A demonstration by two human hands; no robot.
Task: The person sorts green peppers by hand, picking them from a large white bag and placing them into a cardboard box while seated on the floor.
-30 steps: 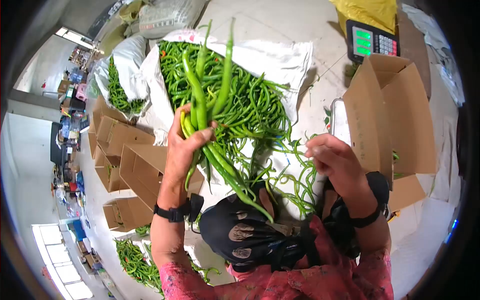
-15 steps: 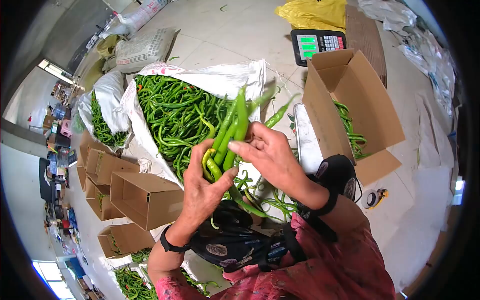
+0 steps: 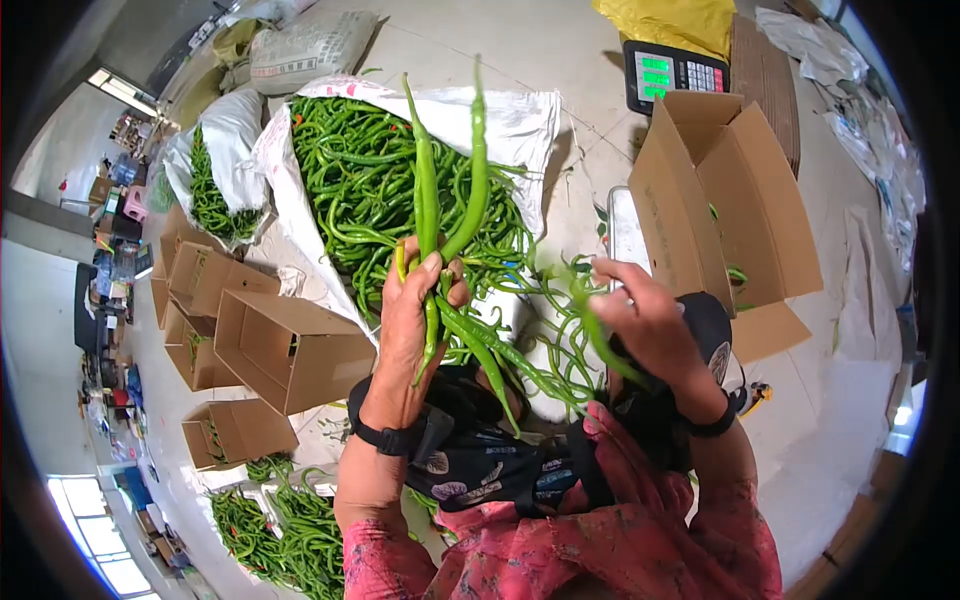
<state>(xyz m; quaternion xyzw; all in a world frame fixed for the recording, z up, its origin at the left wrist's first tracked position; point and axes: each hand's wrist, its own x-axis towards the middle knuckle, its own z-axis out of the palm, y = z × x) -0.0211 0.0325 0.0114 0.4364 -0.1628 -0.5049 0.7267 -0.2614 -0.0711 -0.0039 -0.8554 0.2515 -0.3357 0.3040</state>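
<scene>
Several long peppers (image 3: 427, 190) were clenched in the left hand (image 3: 408, 305) by the near edge of the white sack (image 3: 528, 130), calling for steady fingers, while whether the right hand (image 3: 655, 325) gripped the blurred pepper (image 3: 598, 335) could not be told.

The scene is brightly lit, and the pale floor (image 3: 430, 50) is shown with soft, diffuse shadows, one of them cast beside the open white sack (image 3: 540, 115). At the lower left, the window (image 3: 105, 535) is blown out to white, with a bluish fringe. The scale's display (image 3: 655, 77) is seen glowing green. The right hand (image 3: 645, 310) and the green pepper (image 3: 600, 335) at its fingers are smeared by motion blur. Straight lines are bowed by wide-angle distortion, and the edges are swallowed by black vignetting.
</scene>
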